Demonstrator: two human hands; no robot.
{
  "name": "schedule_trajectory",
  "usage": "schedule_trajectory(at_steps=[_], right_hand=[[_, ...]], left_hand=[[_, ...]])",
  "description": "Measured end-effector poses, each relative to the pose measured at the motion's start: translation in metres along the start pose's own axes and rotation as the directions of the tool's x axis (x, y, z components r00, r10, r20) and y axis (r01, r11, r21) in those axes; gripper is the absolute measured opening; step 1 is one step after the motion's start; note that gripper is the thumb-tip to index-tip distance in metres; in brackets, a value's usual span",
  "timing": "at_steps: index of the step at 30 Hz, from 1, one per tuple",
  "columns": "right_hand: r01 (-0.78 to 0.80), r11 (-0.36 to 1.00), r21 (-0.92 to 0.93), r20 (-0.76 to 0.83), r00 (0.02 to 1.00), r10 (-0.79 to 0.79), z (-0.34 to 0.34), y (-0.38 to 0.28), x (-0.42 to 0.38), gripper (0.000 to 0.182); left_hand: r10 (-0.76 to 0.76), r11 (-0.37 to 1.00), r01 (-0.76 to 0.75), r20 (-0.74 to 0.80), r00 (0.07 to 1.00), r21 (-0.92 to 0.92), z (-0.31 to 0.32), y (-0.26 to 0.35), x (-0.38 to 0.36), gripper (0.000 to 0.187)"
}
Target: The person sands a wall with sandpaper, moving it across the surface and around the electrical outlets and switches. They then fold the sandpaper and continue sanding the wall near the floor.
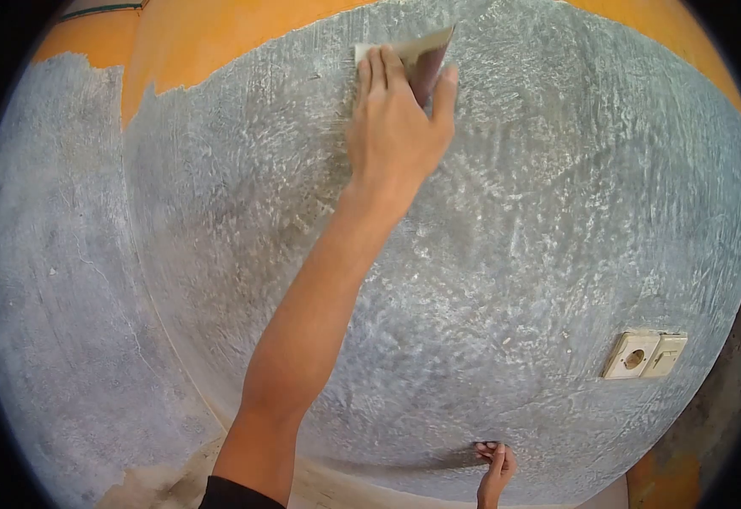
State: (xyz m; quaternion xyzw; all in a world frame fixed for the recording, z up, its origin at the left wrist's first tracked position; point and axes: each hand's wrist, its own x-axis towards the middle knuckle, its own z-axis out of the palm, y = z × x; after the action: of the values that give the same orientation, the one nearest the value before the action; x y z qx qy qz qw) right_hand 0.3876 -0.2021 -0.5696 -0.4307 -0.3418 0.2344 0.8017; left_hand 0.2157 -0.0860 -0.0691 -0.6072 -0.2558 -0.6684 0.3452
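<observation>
Bright, diffuse light | soft shadow beside right hand (496,468) | sheen on wall (523,254) | fisheye bowing, black corners

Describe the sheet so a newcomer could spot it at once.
Start with the large grey wall. Near its top, the left hand holds a bent sheet. Its pale and reddish-brown sides stand out from the surrounding grey.

- A cream socket (630,355) with a round opening, at lower right
- A cream switch (665,355) just beside it
- Orange paint (209,42) along the top, ragged-edged below
- A side wall (52,229) at left, with a thin crack (129,327)
</observation>
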Motion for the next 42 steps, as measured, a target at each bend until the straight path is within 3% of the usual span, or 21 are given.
schedule_trajectory(at_steps=[2,5,8,11,14,17,20,26,28,30,32,35,38,42], right_hand=[[-0.006,1.000,0.015,0.003,1.000,0.006,0.001,0.003,0.000,0.033],[0.007,1.000,0.008,0.005,1.000,-0.007,-0.001,0.000,0.005,0.033],[-0.007,1.000,-0.020,-0.014,1.000,0.007,0.003,0.000,0.000,0.033],[-0.002,0.999,-0.038,-0.019,1.000,0.001,0.002,-0.001,0.002,0.033],[0.001,0.999,-0.038,-0.014,1.000,-0.001,0.001,0.000,0.001,0.033],[0.003,1.000,-0.013,-0.021,1.000,-0.004,-0.002,0.003,-0.001,0.033],[0.003,1.000,0.000,-0.025,1.000,-0.003,0.001,-0.001,0.001,0.034],[0.004,1.000,-0.006,-0.042,0.999,-0.005,0.001,0.001,0.001,0.034],[-0.007,1.000,-0.003,-0.042,0.999,0.007,0.002,0.000,0.001,0.034],[-0.002,1.000,0.000,-0.050,0.999,0.002,0.001,0.002,0.003,0.034],[-0.003,1.000,0.012,-0.059,0.998,0.004,0.002,0.005,-0.001,0.034],[0.009,1.000,0.028,-0.054,0.998,-0.008,0.003,0.003,0.002,0.034],[0.004,1.000,0.021,-0.054,0.999,-0.003,0.004,0.000,0.003,0.034],[-0.001,1.000,0.031,-0.073,0.997,0.003,0.007,0.003,0.002,0.035]], left_hand=[[0.076,0.996,-0.077,0.039,0.996,0.045,-0.004,-0.004,-0.015,0.077],[0.062,0.998,-0.063,0.067,0.996,0.012,-0.006,-0.015,-0.005,0.079],[0.058,0.992,-0.063,0.048,0.997,0.107,-0.005,-0.002,-0.009,0.079],[0.013,0.997,-0.024,0.145,0.989,0.077,-0.007,-0.009,-0.009,0.081],[0.052,0.996,-0.057,0.069,0.996,0.065,-0.012,-0.014,0.005,0.080],[0.035,0.992,-0.044,0.070,0.997,0.122,-0.010,0.002,-0.013,0.080],[0.046,0.997,-0.054,0.123,0.991,0.058,-0.019,-0.011,-0.008,0.078],[0.019,0.997,-0.029,0.148,0.989,0.067,-0.024,-0.004,-0.007,0.074],[-0.063,0.998,0.068,0.244,0.968,-0.015,-0.031,-0.019,0.001,0.073],[-0.076,0.997,0.081,0.241,0.968,-0.013,-0.032,-0.021,-0.002,0.072],[-0.012,0.999,0.004,0.135,0.991,0.054,-0.027,-0.010,-0.017,0.071],[0.204,0.955,-0.224,0.119,0.972,0.194,-0.018,-0.021,-0.033,0.073],[0.047,0.992,-0.059,0.100,0.994,0.115,-0.024,-0.011,-0.018,0.072],[-0.020,0.982,0.014,0.030,0.999,0.187,-0.004,0.009,-0.022,0.074]])
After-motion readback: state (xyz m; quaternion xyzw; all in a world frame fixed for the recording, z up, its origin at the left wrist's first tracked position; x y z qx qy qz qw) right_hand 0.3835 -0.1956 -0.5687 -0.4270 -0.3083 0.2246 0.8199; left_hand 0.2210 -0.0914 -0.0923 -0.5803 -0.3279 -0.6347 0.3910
